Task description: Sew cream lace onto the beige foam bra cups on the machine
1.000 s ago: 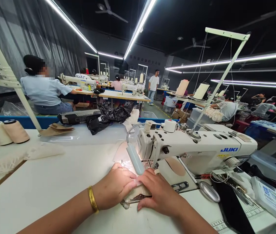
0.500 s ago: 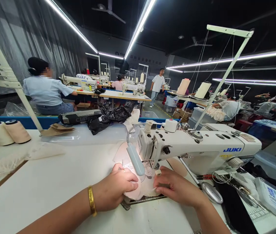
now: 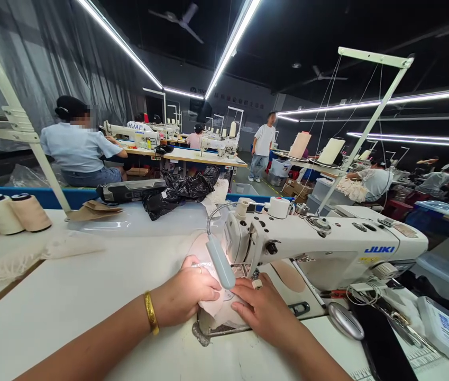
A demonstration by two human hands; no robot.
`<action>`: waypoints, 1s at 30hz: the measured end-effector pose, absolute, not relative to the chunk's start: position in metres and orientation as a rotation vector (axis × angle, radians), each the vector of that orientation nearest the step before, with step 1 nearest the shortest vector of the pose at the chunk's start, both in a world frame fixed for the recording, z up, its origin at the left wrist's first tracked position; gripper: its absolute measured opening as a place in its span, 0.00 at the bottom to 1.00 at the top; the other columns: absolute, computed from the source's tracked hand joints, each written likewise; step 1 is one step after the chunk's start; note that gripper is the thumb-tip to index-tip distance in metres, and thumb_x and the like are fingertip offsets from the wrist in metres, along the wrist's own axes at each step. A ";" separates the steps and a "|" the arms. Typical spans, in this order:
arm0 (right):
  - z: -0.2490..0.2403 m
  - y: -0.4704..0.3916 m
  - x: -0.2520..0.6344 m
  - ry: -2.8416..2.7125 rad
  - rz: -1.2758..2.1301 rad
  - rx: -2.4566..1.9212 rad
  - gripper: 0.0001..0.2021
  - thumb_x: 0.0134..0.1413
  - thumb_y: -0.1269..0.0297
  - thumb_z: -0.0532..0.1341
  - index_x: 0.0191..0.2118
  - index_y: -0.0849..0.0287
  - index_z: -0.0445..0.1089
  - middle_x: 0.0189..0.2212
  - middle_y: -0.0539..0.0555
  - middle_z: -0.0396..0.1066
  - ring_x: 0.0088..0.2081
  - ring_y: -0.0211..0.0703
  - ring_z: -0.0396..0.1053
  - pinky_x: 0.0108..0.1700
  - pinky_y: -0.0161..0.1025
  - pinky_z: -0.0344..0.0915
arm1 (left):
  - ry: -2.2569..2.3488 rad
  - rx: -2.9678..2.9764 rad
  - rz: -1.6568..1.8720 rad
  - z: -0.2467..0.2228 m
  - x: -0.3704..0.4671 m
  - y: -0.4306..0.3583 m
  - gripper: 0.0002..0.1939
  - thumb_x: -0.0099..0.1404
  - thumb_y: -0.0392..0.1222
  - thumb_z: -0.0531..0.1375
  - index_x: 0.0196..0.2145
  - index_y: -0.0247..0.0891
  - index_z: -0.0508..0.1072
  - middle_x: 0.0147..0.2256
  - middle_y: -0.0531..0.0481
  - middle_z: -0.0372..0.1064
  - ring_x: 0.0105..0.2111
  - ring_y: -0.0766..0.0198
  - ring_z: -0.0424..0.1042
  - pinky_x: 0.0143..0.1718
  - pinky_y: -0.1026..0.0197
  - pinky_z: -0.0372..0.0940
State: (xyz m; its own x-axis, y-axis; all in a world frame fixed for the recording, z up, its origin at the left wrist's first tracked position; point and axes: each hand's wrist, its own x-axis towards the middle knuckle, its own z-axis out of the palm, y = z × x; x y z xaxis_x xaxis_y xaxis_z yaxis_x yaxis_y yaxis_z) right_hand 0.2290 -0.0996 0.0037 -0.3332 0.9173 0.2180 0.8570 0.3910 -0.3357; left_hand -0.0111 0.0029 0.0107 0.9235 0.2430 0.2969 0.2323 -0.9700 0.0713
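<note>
A white JUKI sewing machine [image 3: 323, 246] stands in front of me, its head over a lit patch of pale pink fabric [image 3: 211, 307]. My left hand [image 3: 186, 293] is closed on the fabric's left edge, thumb on top. Flat on the fabric at the right lies my right hand [image 3: 262, 307], fingers stretched out toward the needle area, thumb apart. A grey gooseneck lamp [image 3: 221, 263] hangs between the hands and hides the needle. Another pink piece [image 3: 289, 276] lies under the machine arm.
Thread cones [image 3: 29, 212] stand at the left. A black plastic bag [image 3: 180, 193] lies behind the table surface. To the right are a silver computer mouse [image 3: 346, 320], a black phone-like slab [image 3: 385, 338] and a plastic box [image 3: 448, 330]. Several co-workers sit at other machines; one person [image 3: 263, 145] stands in the aisle.
My right hand has moved left and flattened on the fabric, close to my left hand. The left hand has shifted slightly with the fabric. The standing person has come nearer.
</note>
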 end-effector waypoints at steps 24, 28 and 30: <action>-0.004 -0.097 0.233 -2.081 -0.057 -1.331 0.05 0.68 0.69 0.56 0.43 0.56 0.69 0.39 0.57 0.76 0.40 0.52 0.73 0.41 0.48 0.74 | 0.377 2.954 0.456 0.008 -0.011 0.006 0.18 0.55 0.23 0.58 0.36 0.44 0.75 0.43 0.54 0.80 0.46 0.55 0.75 0.54 0.48 0.51; -0.005 -0.096 0.235 -2.084 -0.043 -1.346 0.08 0.70 0.68 0.55 0.39 0.56 0.69 0.42 0.60 0.78 0.44 0.55 0.75 0.44 0.50 0.75 | 0.386 2.962 0.459 0.007 -0.010 0.005 0.15 0.58 0.24 0.59 0.36 0.44 0.75 0.41 0.54 0.80 0.42 0.56 0.75 0.53 0.49 0.51; -0.005 -0.096 0.235 -2.084 -0.033 -1.371 0.08 0.70 0.67 0.55 0.39 0.56 0.70 0.42 0.60 0.78 0.44 0.56 0.76 0.45 0.51 0.75 | 0.387 2.979 0.468 0.007 -0.010 0.004 0.15 0.60 0.26 0.60 0.37 0.45 0.76 0.42 0.53 0.80 0.42 0.57 0.74 0.53 0.51 0.51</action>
State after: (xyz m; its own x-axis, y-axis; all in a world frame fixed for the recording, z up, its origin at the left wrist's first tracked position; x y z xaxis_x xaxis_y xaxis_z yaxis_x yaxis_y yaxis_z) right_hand 0.2351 -0.0958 -0.0053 -0.2546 0.8174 0.5167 0.8334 0.4565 -0.3115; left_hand -0.0101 0.0035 0.0068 0.9204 0.2646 0.2877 0.2336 -0.9625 0.1379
